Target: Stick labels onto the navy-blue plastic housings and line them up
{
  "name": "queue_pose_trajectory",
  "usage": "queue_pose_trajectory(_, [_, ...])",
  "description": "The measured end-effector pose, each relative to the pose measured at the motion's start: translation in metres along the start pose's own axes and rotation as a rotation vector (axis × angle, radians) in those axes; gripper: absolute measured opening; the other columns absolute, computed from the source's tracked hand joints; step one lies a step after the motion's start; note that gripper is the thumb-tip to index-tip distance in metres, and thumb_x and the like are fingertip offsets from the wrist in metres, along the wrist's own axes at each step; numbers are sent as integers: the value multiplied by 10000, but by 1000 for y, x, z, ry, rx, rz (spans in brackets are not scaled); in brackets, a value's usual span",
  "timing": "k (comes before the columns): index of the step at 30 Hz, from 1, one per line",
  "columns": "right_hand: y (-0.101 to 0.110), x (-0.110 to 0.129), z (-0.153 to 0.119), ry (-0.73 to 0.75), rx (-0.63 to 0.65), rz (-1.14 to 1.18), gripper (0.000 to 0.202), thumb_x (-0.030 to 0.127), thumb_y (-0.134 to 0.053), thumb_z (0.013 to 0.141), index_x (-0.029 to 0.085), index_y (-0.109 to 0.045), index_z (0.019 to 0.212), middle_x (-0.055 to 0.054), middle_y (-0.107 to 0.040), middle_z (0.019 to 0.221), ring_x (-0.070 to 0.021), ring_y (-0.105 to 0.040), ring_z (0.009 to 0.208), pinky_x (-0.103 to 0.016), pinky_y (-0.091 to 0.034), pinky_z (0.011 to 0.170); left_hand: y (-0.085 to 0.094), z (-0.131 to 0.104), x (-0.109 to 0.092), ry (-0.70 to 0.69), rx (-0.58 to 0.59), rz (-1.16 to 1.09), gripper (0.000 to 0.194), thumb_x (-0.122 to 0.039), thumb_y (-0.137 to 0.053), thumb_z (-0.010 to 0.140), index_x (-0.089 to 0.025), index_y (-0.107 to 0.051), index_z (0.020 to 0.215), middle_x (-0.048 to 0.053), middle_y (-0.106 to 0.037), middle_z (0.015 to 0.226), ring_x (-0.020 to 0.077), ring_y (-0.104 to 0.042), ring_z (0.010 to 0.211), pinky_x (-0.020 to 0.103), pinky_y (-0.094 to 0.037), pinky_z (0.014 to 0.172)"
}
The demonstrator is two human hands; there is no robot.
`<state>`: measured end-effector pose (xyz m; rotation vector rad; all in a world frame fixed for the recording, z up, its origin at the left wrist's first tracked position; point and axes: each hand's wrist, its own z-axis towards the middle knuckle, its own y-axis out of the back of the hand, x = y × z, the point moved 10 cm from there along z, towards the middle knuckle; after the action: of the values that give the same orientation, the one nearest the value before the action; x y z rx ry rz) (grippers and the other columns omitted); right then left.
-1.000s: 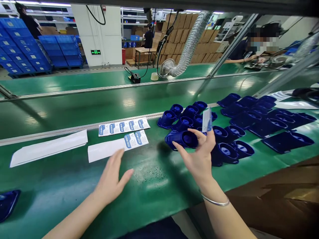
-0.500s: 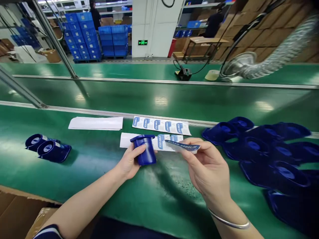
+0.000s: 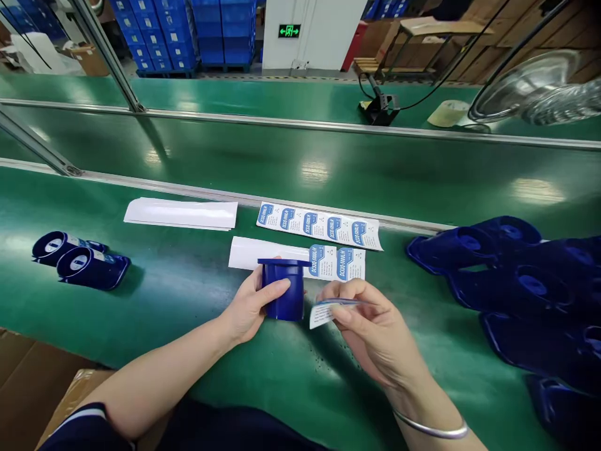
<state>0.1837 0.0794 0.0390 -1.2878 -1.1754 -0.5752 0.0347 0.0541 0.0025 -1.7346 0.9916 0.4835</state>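
My left hand (image 3: 251, 304) is wrapped round a dark blue plastic housing (image 3: 287, 297), a short cylinder with a flange at its top, held above the green bench. The thumb lies across its front. Between the thumb and fingers of my right hand (image 3: 375, 332) is a peeled sticker label (image 3: 323, 313), bent, its printed lower part hanging toward the housing but apart from it. Behind the housing lies a label sheet (image 3: 337, 262), partly bare white backing, with two blue-and-white labels at its right end. A fuller label sheet (image 3: 320, 225) lies just beyond it.
White backing sheets (image 3: 181, 213) lie at the back left. Two blue housings with labels (image 3: 94, 268) rest on the left. Many similar housings (image 3: 533, 285) crowd the right side. A metal rail (image 3: 211, 195) runs behind the work surface, and a cardboard box (image 3: 35, 388) stands at lower left.
My right hand has come lower and closer to the housing, and the label has turned so its printed face hangs down. The housing is now more upright. The camera view has tilted down.
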Motion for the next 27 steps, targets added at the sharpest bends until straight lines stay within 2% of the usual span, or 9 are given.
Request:
queue_pose_trajectory(4, [-8, 0, -3, -2, 100, -8, 246, 277, -885, 779, 233, -643, 771, -9, -687, 831, -165, -639, 783, -303, -531, 713, 4, -1, 4, 39, -51, 3, 731, -353, -853, 779, -239, -532, 1425, 126, -661, 1357, 330, -630, 1249, 472, -508, 1036])
queue_pose_trajectory(8, [-4, -7, -4, -31, 56, -11, 269, 257, -881, 784, 222, -615, 754, 8, -654, 800, -137, -591, 756, -254, -488, 680, 0, -1, 3, 14, -38, -25, 786, -295, -848, 784, -278, -494, 1485, 95, -600, 1460, 325, -516, 1391, 488, -414, 1156])
queue_pose_trajectory(12, [0, -22, -8, -131, -15, -26, 300, 274, -891, 777, 210, -598, 757, 23, -613, 745, -110, -530, 686, -231, -451, 646, -7, -1, -1, -43, 4, 3, 779, -291, -833, 808, -318, -481, 1503, 57, -588, 1483, 304, -481, 1424, 471, -356, 1199])
queue_pose_trajectory(15, [-1, -30, -9, -175, -37, -38, 302, 301, -906, 760, 215, -618, 795, 30, -610, 708, -111, -536, 669, -234, -456, 647, -10, -2, -1, -57, 28, 38, 804, -297, -819, 824, -324, -436, 1531, 54, -586, 1483, 299, -486, 1419, 464, -350, 1200])
queue_pose_trajectory(19, [-2, -32, -9, -181, -50, -44, 309, 305, -921, 736, 227, -641, 839, 31, -628, 712, -118, -550, 650, -241, -457, 611, -6, -3, 1, -60, 26, 81, 846, -316, -808, 836, -328, -373, 1562, 55, -551, 1516, 300, -471, 1429, 450, -364, 1191])
queue_pose_trajectory(27, [0, -35, -7, -196, -87, -53, 310, 325, -921, 731, 226, -653, 849, 21, -630, 752, -121, -530, 637, -255, -465, 573, -6, -5, 3, -33, 20, 41, 790, -384, -740, 890, -349, -349, 1575, 42, -477, 1586, 321, -422, 1468, 483, -352, 1207])
